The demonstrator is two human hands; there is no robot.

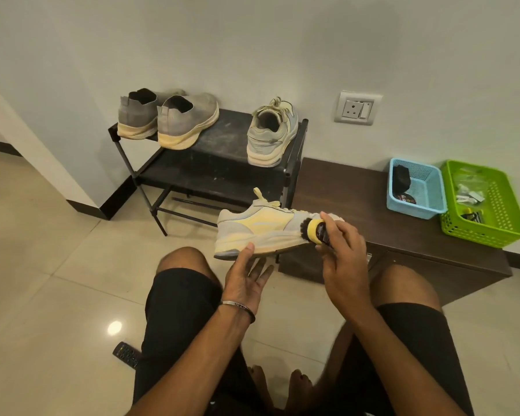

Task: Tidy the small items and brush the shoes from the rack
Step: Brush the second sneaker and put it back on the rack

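From the head camera, the main risk is the sneaker (261, 229) slipping. The left hand (246, 280) supports it from beneath, at the heel end of the sole, with the thumb up against the sole's edge and the fingers spread fairly straight underneath, so it looks more propped than clamped. A firm stroke of the brush (312, 231) at the toe end, well away from that support, could tip the sneaker off the palm and onto the floor (57, 265). The dark bristles could also smear the pale fabric if they carry polish, though I cannot tell whether they do.

The right hand (342, 253) comes in from the right with its back to the camera and its fingers curled round the brush, bristles touching the toe side of the sneaker. Both forearms reach forward between the knees, holding the sneaker in the air in front of the rack (216, 151).

Its partner (272, 135) and a grey pair (165, 118) sit on the rack's top shelf. A blue basket (415, 187) and a green basket (484, 205) rest on the low cabinet (336, 187).
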